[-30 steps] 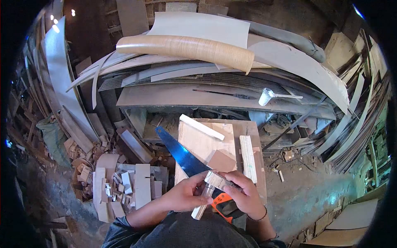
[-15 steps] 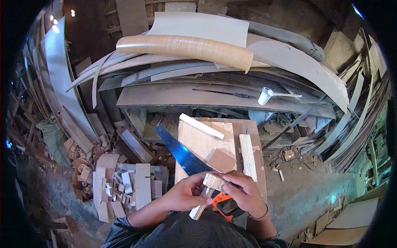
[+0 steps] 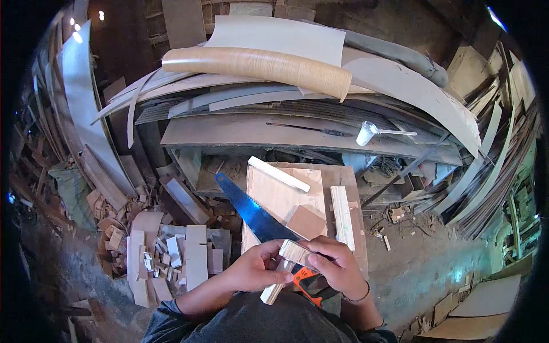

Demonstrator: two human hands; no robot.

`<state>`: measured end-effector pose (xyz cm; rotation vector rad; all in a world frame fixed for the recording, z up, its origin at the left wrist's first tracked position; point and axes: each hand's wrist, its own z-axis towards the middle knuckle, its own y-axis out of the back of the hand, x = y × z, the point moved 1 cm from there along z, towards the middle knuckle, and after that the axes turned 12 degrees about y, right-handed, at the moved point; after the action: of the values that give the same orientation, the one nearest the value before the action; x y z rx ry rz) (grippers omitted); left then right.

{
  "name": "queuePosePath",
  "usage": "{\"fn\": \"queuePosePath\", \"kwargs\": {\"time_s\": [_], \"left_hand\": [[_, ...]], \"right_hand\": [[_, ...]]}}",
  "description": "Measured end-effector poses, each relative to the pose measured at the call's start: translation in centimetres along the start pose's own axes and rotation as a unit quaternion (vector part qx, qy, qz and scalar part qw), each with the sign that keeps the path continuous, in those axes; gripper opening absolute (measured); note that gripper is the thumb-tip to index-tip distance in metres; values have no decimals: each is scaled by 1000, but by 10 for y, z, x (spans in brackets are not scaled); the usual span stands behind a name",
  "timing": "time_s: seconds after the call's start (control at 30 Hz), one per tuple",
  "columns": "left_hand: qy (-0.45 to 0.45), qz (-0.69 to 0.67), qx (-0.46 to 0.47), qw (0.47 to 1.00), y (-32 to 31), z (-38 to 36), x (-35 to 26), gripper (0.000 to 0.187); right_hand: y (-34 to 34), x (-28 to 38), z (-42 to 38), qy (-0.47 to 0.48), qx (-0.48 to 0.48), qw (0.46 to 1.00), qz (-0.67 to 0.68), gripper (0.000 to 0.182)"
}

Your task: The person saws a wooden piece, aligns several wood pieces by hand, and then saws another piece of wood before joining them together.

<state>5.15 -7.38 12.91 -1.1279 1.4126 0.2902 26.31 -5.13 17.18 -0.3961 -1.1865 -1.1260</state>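
Close to my body, my left hand [image 3: 258, 267] grips a wooden piece [image 3: 272, 293] made of a narrow strip and a short block that meet at an angle. The fingers of my right hand [image 3: 337, 264] are closed on the block end [image 3: 295, 252] of the same piece. Under my hands a handsaw with a blue blade [image 3: 250, 211] and an orange handle [image 3: 303, 281] lies on the small work table [image 3: 361, 228]. A brown square block [image 3: 306, 222] rests beside the blade.
Two wood strips, one pale [image 3: 278, 174] and one upright in view [image 3: 342, 218], lie on the table. Offcuts [image 3: 175, 252] are heaped at the left. A shelf [image 3: 229, 132] behind holds a white cup-like object [image 3: 367, 132], a rolled sheet [image 3: 257, 64] and boards.
Both hands have stayed nearly in place. The held wooden piece has tilted slightly, with its block end showing a little more of its face.
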Motion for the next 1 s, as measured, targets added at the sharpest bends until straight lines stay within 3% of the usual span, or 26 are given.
{"fn": "queuePosePath", "kwargs": {"time_s": [0.8,0.9,1.0], "left_hand": [[-22,-27,7,999,2,-1,-2,59],[-12,-81,54,995,1,-2,-7,59],[-11,-97,38,995,-2,-4,-11,55]], "right_hand": [[-1,11,11,-15,12,1000,3,32],[-2,10,9,-19,5,1000,2,33],[-2,9,10,0,2,1000,-9,34]]}}
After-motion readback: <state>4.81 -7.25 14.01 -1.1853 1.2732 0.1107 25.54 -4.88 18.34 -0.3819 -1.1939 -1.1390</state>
